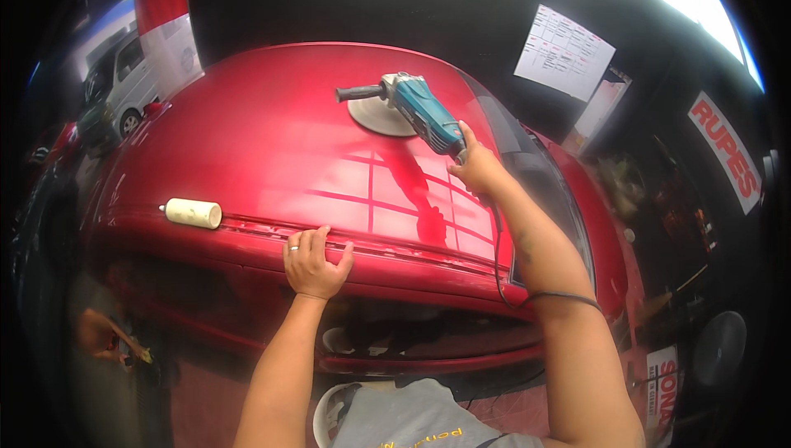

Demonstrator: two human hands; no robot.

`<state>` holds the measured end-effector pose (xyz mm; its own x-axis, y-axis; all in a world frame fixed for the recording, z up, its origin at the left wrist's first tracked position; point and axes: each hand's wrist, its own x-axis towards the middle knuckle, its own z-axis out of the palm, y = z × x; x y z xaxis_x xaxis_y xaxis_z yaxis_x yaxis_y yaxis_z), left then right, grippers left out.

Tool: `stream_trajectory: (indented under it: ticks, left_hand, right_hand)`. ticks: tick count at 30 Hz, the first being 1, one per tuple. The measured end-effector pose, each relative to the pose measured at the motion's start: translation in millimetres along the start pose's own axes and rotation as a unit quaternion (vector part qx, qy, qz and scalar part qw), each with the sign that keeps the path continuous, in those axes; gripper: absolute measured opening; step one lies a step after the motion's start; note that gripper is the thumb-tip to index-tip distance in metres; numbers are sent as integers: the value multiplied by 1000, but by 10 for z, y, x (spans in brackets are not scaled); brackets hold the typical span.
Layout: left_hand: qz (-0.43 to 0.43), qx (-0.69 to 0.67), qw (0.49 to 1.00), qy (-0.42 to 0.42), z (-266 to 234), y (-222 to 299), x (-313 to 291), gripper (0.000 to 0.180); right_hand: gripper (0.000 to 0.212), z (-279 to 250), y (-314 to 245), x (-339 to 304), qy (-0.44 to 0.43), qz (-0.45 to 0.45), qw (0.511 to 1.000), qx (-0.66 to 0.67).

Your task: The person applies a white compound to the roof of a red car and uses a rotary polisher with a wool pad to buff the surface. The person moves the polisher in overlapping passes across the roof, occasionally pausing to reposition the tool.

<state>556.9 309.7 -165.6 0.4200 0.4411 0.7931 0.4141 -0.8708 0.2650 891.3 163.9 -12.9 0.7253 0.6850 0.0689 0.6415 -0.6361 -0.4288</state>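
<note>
In my right hand (480, 164) is the rear handle of a teal polisher (427, 112), held out over the glossy red car roof (272, 135). Its pale round pad (381, 117) sits at the roof's surface, and a black side handle sticks out to the left with no hand on it. My left hand (316, 262) lies on the roof's near edge by the trim channel, fingers spread, holding nothing. Left of that hand, a cream bottle (194, 213) rests on its side along the same edge.
The polisher's black cord (499, 267) hangs from the tool and loops round my right arm. Beyond the roof's right end is the car's glass (527, 159). A person (107, 337) is at the lower left. Paper sheets (565, 51) hang on the dark wall.
</note>
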Motion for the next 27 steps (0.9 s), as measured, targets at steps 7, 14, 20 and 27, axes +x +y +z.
stream_trajectory:
  ticks: [7,14,20,27]
  left_hand:
    - [0,5,1000,-10,28,46,-3,50]
    - [4,18,1000,-10,12,26,0,50]
    - [-3,14,1000,-6,5,15,-23,50]
    - [0,14,1000,-7,-14,17,-6,51]
  right_hand:
    - [120,-274,1078,-510,56,103,993,-13]
    - [112,-324,1272,-1108,48,177,971,154]
    - [112,-342,1078,-1377,32,175,974,139]
    - [113,-326,414,-1132,-11,65,996,55]
